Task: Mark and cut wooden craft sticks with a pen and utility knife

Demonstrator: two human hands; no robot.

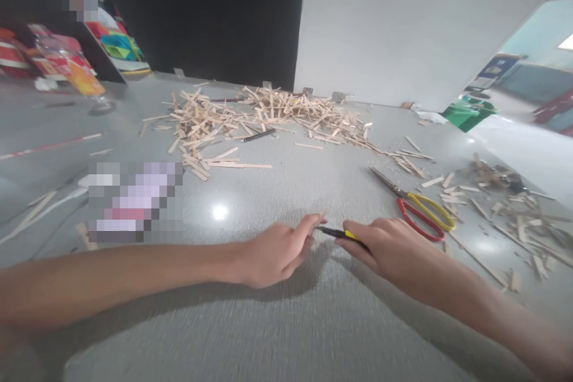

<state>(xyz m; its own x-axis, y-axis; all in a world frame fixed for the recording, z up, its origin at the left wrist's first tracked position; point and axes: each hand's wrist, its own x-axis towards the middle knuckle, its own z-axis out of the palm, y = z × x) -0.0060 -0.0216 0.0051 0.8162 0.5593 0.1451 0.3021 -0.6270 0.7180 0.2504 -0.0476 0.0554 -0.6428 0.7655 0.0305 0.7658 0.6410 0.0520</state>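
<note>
Over the middle of the grey table, my left hand (280,253) is closed, its fingers pinching a small wooden stick (324,215) of which only a tip shows. My right hand (389,245) grips a black and yellow utility knife (333,232), its front end pointing left at my left fingertips. The knife's tip is blurred against those fingers, so I cannot tell whether it touches the stick. Just beyond my right hand lie scissors (414,206) with one red and one yellow handle.
Loose wooden sticks (286,108) are heaped along the back, with a black pen (258,135) before them. Cut scraps (521,230) lie scattered at right. A blurred-out flat object (141,203) lies at left, a bottle (80,74) behind it. A green box (468,112) stands far right.
</note>
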